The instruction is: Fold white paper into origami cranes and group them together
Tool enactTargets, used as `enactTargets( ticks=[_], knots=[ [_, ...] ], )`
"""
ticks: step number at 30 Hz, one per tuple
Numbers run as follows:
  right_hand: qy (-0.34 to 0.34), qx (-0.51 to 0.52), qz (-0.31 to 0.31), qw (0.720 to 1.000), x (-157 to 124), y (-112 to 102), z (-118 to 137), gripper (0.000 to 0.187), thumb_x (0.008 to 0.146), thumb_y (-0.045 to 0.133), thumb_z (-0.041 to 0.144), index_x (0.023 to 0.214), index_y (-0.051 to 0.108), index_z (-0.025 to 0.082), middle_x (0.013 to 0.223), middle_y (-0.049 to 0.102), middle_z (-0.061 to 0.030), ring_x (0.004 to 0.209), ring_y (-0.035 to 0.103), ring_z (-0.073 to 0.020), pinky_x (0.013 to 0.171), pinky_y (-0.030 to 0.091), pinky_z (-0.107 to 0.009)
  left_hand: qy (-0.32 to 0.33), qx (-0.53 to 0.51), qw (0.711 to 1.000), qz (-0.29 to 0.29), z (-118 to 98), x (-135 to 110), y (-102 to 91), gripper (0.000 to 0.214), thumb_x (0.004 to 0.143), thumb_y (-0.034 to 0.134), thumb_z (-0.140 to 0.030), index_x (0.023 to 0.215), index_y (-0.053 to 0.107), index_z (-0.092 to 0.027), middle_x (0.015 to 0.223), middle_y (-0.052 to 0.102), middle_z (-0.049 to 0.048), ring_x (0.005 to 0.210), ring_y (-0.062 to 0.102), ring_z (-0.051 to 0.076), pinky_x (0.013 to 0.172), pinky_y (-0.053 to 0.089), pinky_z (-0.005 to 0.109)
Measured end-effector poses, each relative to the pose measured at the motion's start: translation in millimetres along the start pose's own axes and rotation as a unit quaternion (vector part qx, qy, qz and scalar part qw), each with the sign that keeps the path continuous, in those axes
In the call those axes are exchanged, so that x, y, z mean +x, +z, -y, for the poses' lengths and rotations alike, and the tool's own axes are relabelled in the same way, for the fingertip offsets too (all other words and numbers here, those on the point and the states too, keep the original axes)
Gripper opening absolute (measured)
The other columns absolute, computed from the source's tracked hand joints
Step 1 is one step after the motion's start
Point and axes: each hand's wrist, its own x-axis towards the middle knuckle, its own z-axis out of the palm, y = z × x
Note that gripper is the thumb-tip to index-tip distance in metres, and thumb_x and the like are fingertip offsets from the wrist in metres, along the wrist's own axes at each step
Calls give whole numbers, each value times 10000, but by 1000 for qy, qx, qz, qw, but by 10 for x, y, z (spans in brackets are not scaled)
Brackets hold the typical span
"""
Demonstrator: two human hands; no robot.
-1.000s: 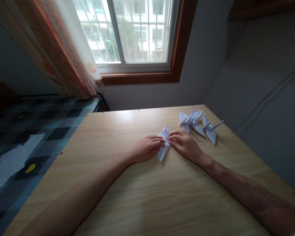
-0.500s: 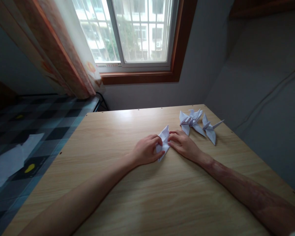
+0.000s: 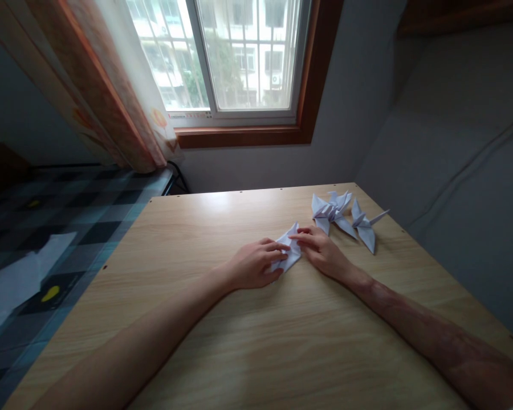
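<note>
A folded piece of white paper (image 3: pixel 291 259), roughly diamond-shaped, lies on the wooden table between my hands. My left hand (image 3: pixel 256 263) rests on its left side, fingers stretched over the paper and thumb at the near edge. From the right, my right hand (image 3: pixel 320 249) has its fingers closed at the far right edge of the paper, one fingertip on its face. Fingers cover part of the folds. Beyond my right hand sit white origami cranes, a clustered group (image 3: pixel 332 212) and a separate crane (image 3: pixel 365 224) to its right.
The wooden table (image 3: pixel 188 239) reaches toward a wall below a window (image 3: pixel 248 57). At left, a bed with a checked cover (image 3: pixel 89 199) holds white paper sheets (image 3: pixel 25 276). A curtain (image 3: pixel 111 85) hangs beside the window.
The folded paper has turned slightly and shifted a little to the right. My left fingers have straightened out over it, and a right fingertip has moved onto its face.
</note>
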Motion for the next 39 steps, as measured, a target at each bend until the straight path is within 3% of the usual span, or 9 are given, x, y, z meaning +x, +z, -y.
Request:
enactTargets(
  ticks=[3, 6, 9, 12, 18, 27, 31, 36, 39],
  knots=[
    [26, 29, -20, 999, 15, -19, 8, 390, 1071, 560, 244, 1425, 710, 308, 1331, 689, -103, 1273, 638, -295, 1132, 518, -492, 12, -31, 999, 3, 19, 14, -28, 300, 992, 669, -296, 1279, 733, -234, 1474, 725, 83, 1294, 688, 284, 1105, 595, 415],
    [31, 34, -22, 999, 37, -99, 34, 304, 1049, 596, 273, 1327, 720, 272, 1320, 690, -105, 1278, 633, -297, 1159, 488, -504, 17, -57, 998, 13, 25, 24, -71, 251, 958, 686, -263, 1200, 745, -233, 1450, 742, 80, 1275, 709, 277, 1102, 596, 405],
    [30, 35, 47, 998, 67, -238, 78, 142, 1021, 668, 328, 1059, 768, 234, 1359, 675, -118, 1285, 638, -303, 1163, 479, -503, 12, -68, 997, 28, 25, 24, -125, 322, 881, 680, -174, 1191, 738, -239, 1442, 748, 68, 1294, 717, 278, 1109, 593, 398],
    [46, 74, 112, 990, 98, -377, 143, 236, 1029, 691, 429, 963, 783, 222, 1336, 687, -128, 1255, 648, -297, 1046, 554, -430, 7, -72, 997, 39, 32, 23, -161, 451, 795, 639, -84, 1203, 739, -248, 1420, 758, 64, 1277, 735, 273, 1093, 597, 376],
    [54, 83, 200, 975, 113, -480, 135, 379, 1015, 724, 569, 985, 856, 216, 1072, 715, -89, 910, 665, -220, 815, 541, -344, 42, -67, 996, 32, 54, 24, -170, 580, 826, 588, -57, 1340, 730, -284, 1414, 763, 48, 1277, 740, 250, 1206, 528, 411],
    [111, 127, 275, 946, 182, -632, 7, 411, 931, 811, 603, 1074, 893, 227, 1047, 701, -69, 845, 619, -184, 706, 493, -291, 66, -64, 996, 14, 121, 2, -136, 541, 843, 601, -80, 1308, 777, -293, 1440, 756, 37, 1256, 757, 239, 1178, 552, 414],
    [128, 156, 272, 941, 194, -699, 51, 433, 941, 801, 581, 1197, 867, 238, 1169, 737, -89, 852, 652, -179, 722, 525, -287, 65, -67, 996, 17, 138, -4, -120, 556, 835, 625, -100, 1328, 774, -310, 1448, 752, 42, 1260, 755, 254, 1172, 556, 420],
    [161, 144, 260, 941, 172, -689, 55, 539, 977, 771, 559, 1426, 757, 261, 901, 722, -31, 725, 617, -159, 642, 479, -262, 65, -66, 996, 13, 122, -4, -134, 542, 838, 618, -108, 1314, 785, -307, 1439, 757, 43, 1262, 757, 257, 1187, 548, 424],
    [160, 149, 254, 942, 169, -660, 46, 504, 963, 783, 573, 1346, 795, 246, 912, 707, -30, 717, 599, -153, 612, 455, -255, 61, -65, 996, 17, 104, 5, -156, 546, 839, 618, -110, 1316, 788, -313, 1440, 756, 40, 1261, 757, 258, 1181, 553, 422]
  ],
)
